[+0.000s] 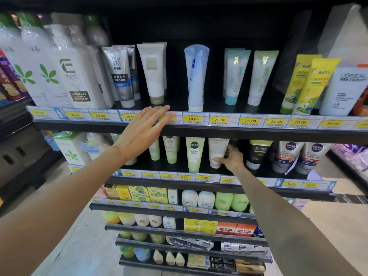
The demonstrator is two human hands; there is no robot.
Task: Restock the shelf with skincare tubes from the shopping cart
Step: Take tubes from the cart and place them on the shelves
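Black store shelving fills the view, tier upon tier, each front edge lined with yellow price tags (pixel 193 119). On the top shelf (pixel 199 130), tubes stand cap-down in a row: a silver men's tube (pixel 120 75) at about 10 o'clock, a cream tube with an olive cap (pixel 153 72) beside it, a pale blue tube (pixel 196 76) near 12 o'clock, two white-and-teal tubes toward 1 o'clock, and yellow tubes at 2 o'clock. Large white bottles (pixel 59 76) crowd the far 9 o'clock end.

The left hand (pixel 143 132) reaches up from 8 o'clock, fingers straight and spread, fingertips (pixel 166 108) at the top shelf's price strip below the cream tube; it holds nothing.

The right hand (pixel 232 159) reaches in from 4 o'clock to the second shelf (pixel 179 181), just right of centre. Its thumb and fingers curl round a white skincare tube (pixel 217 151), which stands cap-down, slightly tilted, its printed label too small to read. Just beside it at its 9 o'clock stands a pale green tube with a dark round logo (pixel 194 154); at its 3 o'clock a black tube with a yellow top (pixel 257 154), then two grey tubes.

Lower shelves hold boxes, bottles and packets.
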